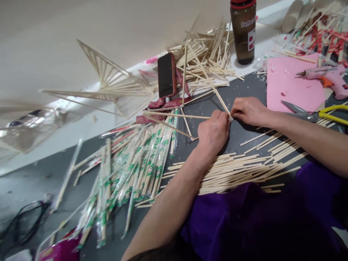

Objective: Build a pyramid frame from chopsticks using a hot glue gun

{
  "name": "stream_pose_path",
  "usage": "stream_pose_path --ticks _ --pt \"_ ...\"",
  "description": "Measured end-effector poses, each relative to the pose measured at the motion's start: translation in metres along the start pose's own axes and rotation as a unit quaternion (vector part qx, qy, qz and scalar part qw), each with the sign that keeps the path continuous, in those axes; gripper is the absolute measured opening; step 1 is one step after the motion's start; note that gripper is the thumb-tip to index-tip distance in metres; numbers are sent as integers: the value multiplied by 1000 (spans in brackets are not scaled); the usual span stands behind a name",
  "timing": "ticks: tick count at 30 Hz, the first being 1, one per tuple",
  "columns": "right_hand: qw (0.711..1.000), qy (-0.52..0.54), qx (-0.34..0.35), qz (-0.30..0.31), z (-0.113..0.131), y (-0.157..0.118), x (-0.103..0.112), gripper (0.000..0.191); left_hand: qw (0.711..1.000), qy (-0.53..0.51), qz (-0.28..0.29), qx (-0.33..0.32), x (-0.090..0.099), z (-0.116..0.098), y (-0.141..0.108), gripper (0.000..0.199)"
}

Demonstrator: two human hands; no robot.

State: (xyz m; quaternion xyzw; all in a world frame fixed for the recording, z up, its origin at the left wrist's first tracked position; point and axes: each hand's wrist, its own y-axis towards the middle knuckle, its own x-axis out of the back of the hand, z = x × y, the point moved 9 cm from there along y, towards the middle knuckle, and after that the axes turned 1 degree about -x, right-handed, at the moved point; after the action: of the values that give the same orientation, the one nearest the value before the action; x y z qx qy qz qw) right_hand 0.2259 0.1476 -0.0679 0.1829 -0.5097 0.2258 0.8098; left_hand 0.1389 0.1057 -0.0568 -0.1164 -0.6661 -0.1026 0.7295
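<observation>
My left hand [214, 131] is closed around the corner of an open frame [208, 77] built from thin wooden chopsticks. Against that same corner, the fingers of my right hand [248, 111] are pinched together; what lies right between the fingertips is mostly hidden. From the corner, sticks run up to a peak and out to the left, past a leaning phone [166, 75]. Loose bare chopsticks [233, 172] lie in a layer below my hands, close to my body.
Wrapped chopsticks [138, 159] are heaped at the left. Scissors [307, 114], a pink hot glue gun [323, 76] and a pink foam sheet [293, 81] lie at the right. A dark bottle [244, 34] stands behind, near a stick pile [209, 54]. A fan-shaped stick structure [108, 78] is back left.
</observation>
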Motion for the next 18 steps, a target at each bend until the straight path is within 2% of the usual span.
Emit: stream_pose_path --ticks 5,10,18 --pt "1000 24 -7 -13 -2 0 4 25 1000 -5 -21 -1 2 1 -1 32" --pt "998 49 15 -20 -1 -2 4 25 999 -13 -36 -3 2 4 -1 26" --pt "997 44 45 -38 0 -8 6 29 994 -84 -71 -26 2 10 -1 20"
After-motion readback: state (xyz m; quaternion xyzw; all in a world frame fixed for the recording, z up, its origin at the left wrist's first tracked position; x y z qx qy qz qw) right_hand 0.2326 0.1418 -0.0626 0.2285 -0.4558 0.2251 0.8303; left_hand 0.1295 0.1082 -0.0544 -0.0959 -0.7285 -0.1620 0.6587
